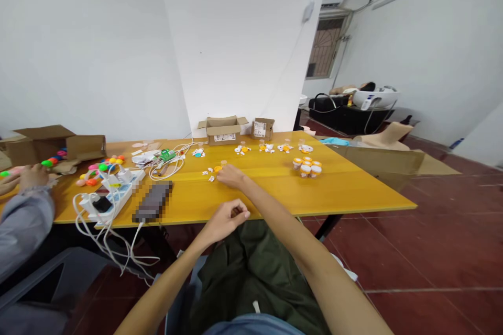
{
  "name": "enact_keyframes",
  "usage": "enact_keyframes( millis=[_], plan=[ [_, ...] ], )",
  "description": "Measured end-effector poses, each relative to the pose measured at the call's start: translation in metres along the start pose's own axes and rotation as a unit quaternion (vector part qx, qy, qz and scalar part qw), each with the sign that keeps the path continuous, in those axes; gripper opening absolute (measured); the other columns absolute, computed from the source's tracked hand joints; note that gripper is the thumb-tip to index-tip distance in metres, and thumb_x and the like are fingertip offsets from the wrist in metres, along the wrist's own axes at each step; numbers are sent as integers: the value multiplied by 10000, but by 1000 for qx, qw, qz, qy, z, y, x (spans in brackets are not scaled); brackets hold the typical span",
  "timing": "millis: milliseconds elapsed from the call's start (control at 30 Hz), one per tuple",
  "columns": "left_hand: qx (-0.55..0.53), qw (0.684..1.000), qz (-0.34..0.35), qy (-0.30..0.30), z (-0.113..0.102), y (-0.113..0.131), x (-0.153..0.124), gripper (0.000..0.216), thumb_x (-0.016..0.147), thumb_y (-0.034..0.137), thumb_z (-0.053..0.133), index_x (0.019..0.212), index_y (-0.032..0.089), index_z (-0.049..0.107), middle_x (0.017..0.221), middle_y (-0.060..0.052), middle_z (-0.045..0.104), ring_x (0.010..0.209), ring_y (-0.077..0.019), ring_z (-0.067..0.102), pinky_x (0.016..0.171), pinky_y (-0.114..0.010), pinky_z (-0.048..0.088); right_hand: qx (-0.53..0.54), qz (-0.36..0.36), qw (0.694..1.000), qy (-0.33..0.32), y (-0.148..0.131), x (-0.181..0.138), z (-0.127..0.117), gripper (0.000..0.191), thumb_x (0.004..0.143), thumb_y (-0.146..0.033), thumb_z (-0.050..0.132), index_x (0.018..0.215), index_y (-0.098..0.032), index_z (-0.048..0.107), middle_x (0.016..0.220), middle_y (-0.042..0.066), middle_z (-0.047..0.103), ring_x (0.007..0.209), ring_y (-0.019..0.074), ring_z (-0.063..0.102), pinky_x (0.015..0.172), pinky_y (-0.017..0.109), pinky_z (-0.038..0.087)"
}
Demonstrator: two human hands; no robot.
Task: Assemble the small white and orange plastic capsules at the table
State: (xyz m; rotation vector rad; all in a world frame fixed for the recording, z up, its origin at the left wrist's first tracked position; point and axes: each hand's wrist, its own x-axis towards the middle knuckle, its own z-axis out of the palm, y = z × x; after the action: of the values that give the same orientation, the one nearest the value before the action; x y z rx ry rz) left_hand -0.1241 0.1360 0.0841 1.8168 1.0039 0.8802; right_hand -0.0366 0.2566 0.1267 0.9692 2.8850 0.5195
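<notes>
My right hand (231,175) reaches across the yellow table with its fingers bunched downward, right beside a small orange piece (217,169). Whatever its fingertips hold, if anything, is hidden. A clear little cup (223,163) stands just behind it, and small white printed pieces (208,173) lie to its left. My left hand (225,221) hovers by the table's front edge, fingers curled toward the thumb, with nothing visible in it. To the right stands a cluster of several small clear containers with orange-and-white tops (307,166).
Small piles of white and orange parts (265,148) line the back, before two cardboard boxes (223,132). A phone (154,201) and a power strip (121,194) with tangled cables lie left. Another person's hand (34,175) works among coloured balls (102,166).
</notes>
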Motion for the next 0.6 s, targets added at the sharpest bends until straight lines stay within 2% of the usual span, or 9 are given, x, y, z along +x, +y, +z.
enact_keyframes(
  millis=[133, 233, 300, 467, 533, 600],
  plan=[
    [48, 995, 5, 83, -11, -15, 9, 188, 824, 375, 622, 755, 201, 606, 721, 17, 601, 689, -147, 541, 689, -269, 447, 62, 103, 993, 18, 14, -12, 5, 321, 956, -138, 456, 1153, -138, 709, 1084, 197, 734, 999, 254, 700, 814, 337, 521],
    [89, 986, 18, 141, -17, -28, 21, 80, 793, 290, 650, 812, 215, 628, 817, 1, 637, 791, -170, 584, 782, -295, 485, 123, 192, 974, 19, 30, -30, 15, 335, 1000, -210, 422, 1150, -176, 719, 1078, 156, 750, 1001, 241, 704, 832, 316, 507],
    [115, 980, 19, 163, -21, -36, 32, 116, 750, 221, 680, 859, 224, 641, 911, -14, 653, 879, -188, 603, 846, -317, 499, 158, 232, 959, 39, 41, -44, 24, 329, 1009, -232, 427, 1159, -203, 719, 1108, 123, 755, 1026, 217, 700, 847, 288, 493],
    [132, 976, 14, 172, -30, -51, 65, 334, 687, 167, 734, 1001, 225, 636, 1125, -59, 643, 1048, -231, 605, 960, -372, 486, 212, 253, 939, 98, 53, -76, 47, 325, 1014, -241, 429, 1152, -203, 721, 1070, 87, 773, 985, 189, 706, 843, 265, 485],
    [125, 978, 8, 169, -32, -55, 77, 372, 662, 143, 744, 1008, 217, 630, 1154, -70, 646, 1069, -238, 605, 973, -377, 481, 196, 253, 943, 95, 49, -83, 53, 339, 1019, -248, 418, 1183, -208, 712, 1141, 97, 759, 1024, 204, 701, 877, 288, 489],
    [115, 981, 2, 155, -33, -57, 88, 363, 652, 127, 740, 987, 213, 631, 1097, -60, 667, 1026, -229, 620, 958, -375, 490, 176, 248, 949, 83, 42, -86, 55, 345, 1020, -255, 420, 1226, -225, 695, 1199, 102, 741, 1061, 215, 692, 911, 304, 486]
  ],
)
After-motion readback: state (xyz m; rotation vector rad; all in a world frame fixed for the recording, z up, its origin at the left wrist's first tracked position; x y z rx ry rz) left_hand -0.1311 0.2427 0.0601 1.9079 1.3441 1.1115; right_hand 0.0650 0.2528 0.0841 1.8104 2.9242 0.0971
